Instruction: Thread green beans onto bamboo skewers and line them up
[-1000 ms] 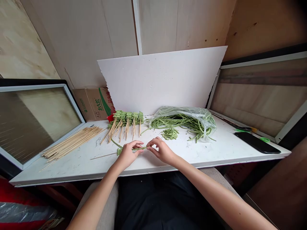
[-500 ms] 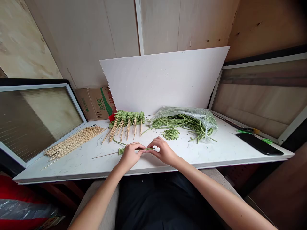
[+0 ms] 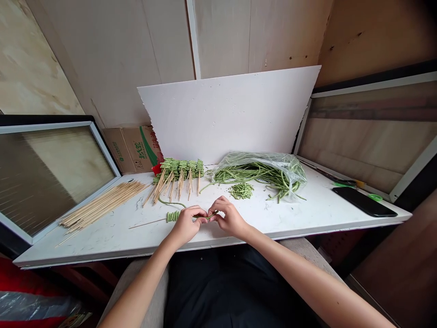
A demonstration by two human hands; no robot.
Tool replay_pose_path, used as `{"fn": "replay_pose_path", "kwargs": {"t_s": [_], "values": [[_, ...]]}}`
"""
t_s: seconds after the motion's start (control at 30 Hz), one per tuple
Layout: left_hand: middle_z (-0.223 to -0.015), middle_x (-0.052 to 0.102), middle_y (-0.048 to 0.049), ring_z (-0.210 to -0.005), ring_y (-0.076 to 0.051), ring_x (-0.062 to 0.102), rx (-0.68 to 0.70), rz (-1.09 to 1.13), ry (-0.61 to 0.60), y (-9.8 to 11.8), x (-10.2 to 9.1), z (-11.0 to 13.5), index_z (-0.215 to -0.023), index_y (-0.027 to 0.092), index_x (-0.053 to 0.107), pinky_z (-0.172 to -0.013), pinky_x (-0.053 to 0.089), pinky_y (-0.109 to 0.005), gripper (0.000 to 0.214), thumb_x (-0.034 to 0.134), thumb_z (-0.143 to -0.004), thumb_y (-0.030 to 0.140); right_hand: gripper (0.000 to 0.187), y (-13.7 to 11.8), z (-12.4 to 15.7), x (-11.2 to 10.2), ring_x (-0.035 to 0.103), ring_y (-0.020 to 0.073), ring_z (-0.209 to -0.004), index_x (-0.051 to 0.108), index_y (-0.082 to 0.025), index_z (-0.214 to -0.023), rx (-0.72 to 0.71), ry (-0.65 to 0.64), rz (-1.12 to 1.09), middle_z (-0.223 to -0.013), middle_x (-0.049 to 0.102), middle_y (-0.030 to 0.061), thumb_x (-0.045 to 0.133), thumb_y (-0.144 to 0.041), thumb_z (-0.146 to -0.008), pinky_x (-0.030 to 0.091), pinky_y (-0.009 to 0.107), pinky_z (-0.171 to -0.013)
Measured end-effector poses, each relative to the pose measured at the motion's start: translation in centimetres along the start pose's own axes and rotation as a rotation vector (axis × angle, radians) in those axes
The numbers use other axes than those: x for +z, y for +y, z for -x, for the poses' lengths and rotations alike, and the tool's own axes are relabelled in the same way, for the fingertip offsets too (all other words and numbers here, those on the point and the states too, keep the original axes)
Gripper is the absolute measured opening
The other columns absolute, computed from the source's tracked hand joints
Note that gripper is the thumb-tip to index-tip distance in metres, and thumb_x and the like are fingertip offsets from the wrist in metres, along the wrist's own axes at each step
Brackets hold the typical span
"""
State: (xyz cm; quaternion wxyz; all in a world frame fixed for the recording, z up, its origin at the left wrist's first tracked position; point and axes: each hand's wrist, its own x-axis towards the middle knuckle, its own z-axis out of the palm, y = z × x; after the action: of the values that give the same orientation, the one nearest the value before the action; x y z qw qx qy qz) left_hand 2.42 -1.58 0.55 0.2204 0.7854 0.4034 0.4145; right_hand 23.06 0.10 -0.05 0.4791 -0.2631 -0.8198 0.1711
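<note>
My left hand [image 3: 190,224] and my right hand [image 3: 228,216] meet over the front of the table, both closed on one long green bean [image 3: 174,203]. The bean's tail curves out behind my left hand, toward the bundled skewers. Beside my left hand, a wooden skewer [image 3: 146,223] lies with folded green bean [image 3: 173,216] threaded on it; my left hand hides its right end. Finished-looking bean skewers [image 3: 180,169] are stacked at the back, sticks pointing toward me. A small heap of bean ends [image 3: 241,191] lies beyond my right hand.
Bare skewers [image 3: 105,205] lie fanned at left. Long beans [image 3: 252,174] spill from a clear plastic bag [image 3: 290,166] at the back. A black phone [image 3: 363,202] and green tape [image 3: 375,197] sit at right. A white board [image 3: 228,116] and a cardboard box [image 3: 131,149] stand behind.
My fingers have shifted slightly on the bean, and its short end between them now bends upward. The whole view has moved a little, so things appear slightly further left.
</note>
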Motion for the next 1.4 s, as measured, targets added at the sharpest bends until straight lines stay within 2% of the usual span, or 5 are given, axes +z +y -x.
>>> {"fn": "replay_pose_path", "kwargs": {"t_s": [0.37, 0.7, 1.13, 1.27, 1.4], "values": [[-0.078, 0.073, -0.0048, -0.075, -0.017, 0.066, 0.042, -0.050, -0.116, 0.3, -0.2, 0.2, -0.075, 0.018, 0.079, -0.074, 0.052, -0.027, 0.032, 0.053, -0.083, 0.000, 0.011, 0.8, 0.0, -0.5, 0.062, 0.0231, -0.090, 0.077, -0.024, -0.082, 0.027, -0.124, -0.111, -0.078, 0.075, 0.0035, 0.077, -0.015, -0.089, 0.049, 0.038, -0.090], [-0.074, 0.071, -0.0027, -0.071, -0.016, 0.064, 0.020, -0.077, -0.177, 1.3, -1.0, 0.1, -0.076, 0.020, 0.079, -0.070, 0.049, -0.026, 0.030, 0.055, -0.085, 0.004, 0.007, 0.3, -0.5, -2.0, 0.061, 0.0240, -0.092, 0.080, -0.024, -0.084, -0.008, -0.162, -0.115, -0.078, 0.075, 0.0053, 0.081, -0.028, -0.090, 0.050, 0.038, -0.089], [-0.069, 0.070, -0.0051, -0.066, -0.017, 0.063, -0.042, 0.014, -0.305, 0.4, -1.4, -0.1, -0.072, 0.016, 0.077, -0.064, 0.049, -0.025, 0.027, 0.061, -0.092, 0.024, 0.012, 0.5, -0.6, -1.5, 0.062, 0.0230, -0.089, 0.080, -0.026, -0.082, -0.058, -0.168, -0.107, -0.074, 0.076, 0.0020, 0.082, -0.015, -0.086, 0.050, 0.038, -0.090], [-0.068, 0.070, -0.0060, -0.064, -0.017, 0.062, -0.063, 0.035, -0.263, 0.3, -1.3, -0.1, -0.075, 0.015, 0.078, -0.063, 0.050, -0.026, 0.031, 0.061, -0.095, 0.030, 0.020, 0.0, -0.7, -2.0, 0.060, 0.0242, -0.092, 0.079, -0.026, -0.084, -0.088, -0.148, -0.035, -0.077, 0.075, 0.0030, 0.074, -0.007, -0.087, 0.051, 0.038, -0.086], [-0.083, 0.078, -0.0083, -0.077, -0.021, 0.070, -0.073, 0.014, -0.149, 0.4, -1.3, 0.0, -0.089, 0.018, 0.082, -0.073, 0.056, -0.029, 0.022, 0.071, -0.090, 0.037, 0.010, -0.2, -0.5, -1.9, 0.059, 0.0249, -0.091, 0.078, -0.025, -0.088, -0.050, -0.105, 0.044, -0.078, 0.072, 0.0047, 0.076, -0.016, -0.089, 0.052, 0.038, -0.083]]}}
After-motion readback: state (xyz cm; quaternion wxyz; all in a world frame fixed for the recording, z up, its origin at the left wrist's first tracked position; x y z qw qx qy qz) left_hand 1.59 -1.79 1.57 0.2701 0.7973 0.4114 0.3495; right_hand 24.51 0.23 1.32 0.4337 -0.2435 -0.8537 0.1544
